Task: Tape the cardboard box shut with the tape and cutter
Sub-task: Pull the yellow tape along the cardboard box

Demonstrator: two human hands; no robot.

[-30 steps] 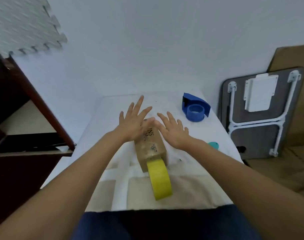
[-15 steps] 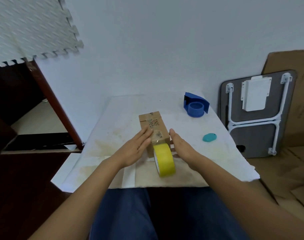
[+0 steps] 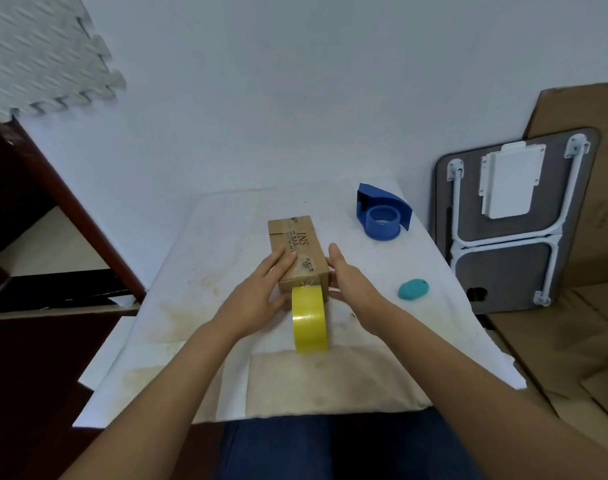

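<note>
Across the middle of the frame lies the tabletop (image 3: 198, 306), covered with a white, stained cloth, and it takes most of the lower half. At the right edge of the frame a folded grey table with white legs (image 3: 510, 220) leans upright, with flat brown cardboard (image 3: 589, 109) behind it. At the upper left of the frame a grey foam mat (image 3: 43, 53) with a toothed edge is visible, a little blurred.

At the centre of the frame the cardboard box (image 3: 297, 251) lies on the tabletop with its long side pointing away from the person; clear tape runs along its top. The left hand (image 3: 261, 292) lies flat against the left side and top edge of the box, its fingers (image 3: 281, 263) stretched out and not closed on anything. The right hand (image 3: 347, 282) stands open against the right side of the box, fingers straight, holding nothing.

Just below the box, touching its near end, the yellow tape roll (image 3: 309, 318) stands on its edge between the two hands. To the upper right of the box, well apart from it, sits the blue tape cutter (image 3: 382, 216). To the right of the right hand lies a small teal oval object (image 3: 413, 289); I cannot tell what it is.
</note>
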